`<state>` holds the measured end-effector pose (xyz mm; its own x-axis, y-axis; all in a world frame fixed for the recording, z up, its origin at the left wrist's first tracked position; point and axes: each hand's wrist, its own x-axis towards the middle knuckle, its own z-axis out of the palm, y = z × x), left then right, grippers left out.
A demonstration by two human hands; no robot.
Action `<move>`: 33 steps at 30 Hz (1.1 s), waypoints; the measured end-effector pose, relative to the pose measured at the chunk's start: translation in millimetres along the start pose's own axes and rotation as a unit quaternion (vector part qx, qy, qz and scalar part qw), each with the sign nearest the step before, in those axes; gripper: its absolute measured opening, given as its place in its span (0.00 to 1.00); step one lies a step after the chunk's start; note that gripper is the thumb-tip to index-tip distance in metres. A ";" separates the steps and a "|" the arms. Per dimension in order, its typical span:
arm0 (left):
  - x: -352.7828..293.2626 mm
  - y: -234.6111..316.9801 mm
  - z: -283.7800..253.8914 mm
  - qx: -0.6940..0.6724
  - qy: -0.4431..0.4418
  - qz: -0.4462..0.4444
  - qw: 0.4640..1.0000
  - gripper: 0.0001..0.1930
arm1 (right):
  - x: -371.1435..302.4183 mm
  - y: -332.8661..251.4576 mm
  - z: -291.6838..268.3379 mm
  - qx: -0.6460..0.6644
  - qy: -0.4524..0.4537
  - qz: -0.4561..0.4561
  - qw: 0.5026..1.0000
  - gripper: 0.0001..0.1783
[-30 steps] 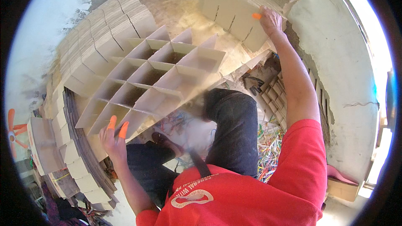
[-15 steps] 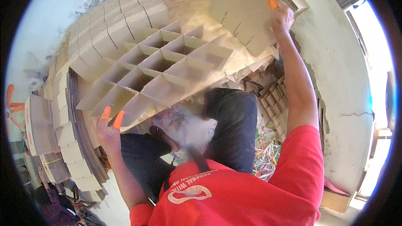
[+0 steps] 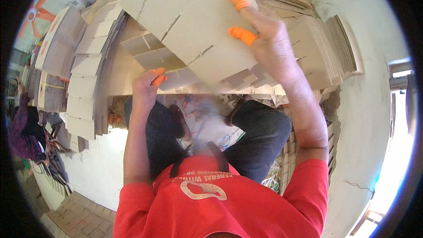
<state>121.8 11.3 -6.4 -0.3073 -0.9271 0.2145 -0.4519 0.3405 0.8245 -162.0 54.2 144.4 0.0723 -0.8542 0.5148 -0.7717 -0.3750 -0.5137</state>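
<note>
A wide grey-brown slotted cardboard sheet (image 3: 185,17) slants across the far middle, above the bench. My right hand (image 3: 271,44), with orange covers on two fingers, is closed on its right side. Beneath the sheet lies a cardboard divider grid (image 3: 152,56), and most of it is hidden. At the grid's near left, my left hand (image 3: 145,89) is closed on its edge, also with orange covers on its fingertips.
Stacked slotted cardboard (image 3: 315,46) stands at the right end of the bench (image 3: 119,77). Tall cardboard stacks (image 3: 86,77) line the left side. An orange fan (image 3: 33,15) is at the far left, and another person (image 3: 26,128) sits below it.
My right hand has come left from the stack at the far right, bringing a slotted sheet over the divider grid. My left hand stays by the grid's near edge. The view has turned.
</note>
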 end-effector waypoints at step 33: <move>7.7 -12.5 13.3 0.025 0.048 0.083 0.995 0.08 | 16.6 -6.3 79.2 0.008 -0.157 -0.063 0.986 0.17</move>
<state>114.0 2.0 -22.0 -0.3002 -0.8678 0.3960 -0.4440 0.4945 0.7472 -105.9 13.9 101.8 0.3607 -0.8694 0.3377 -0.7343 -0.4880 -0.4720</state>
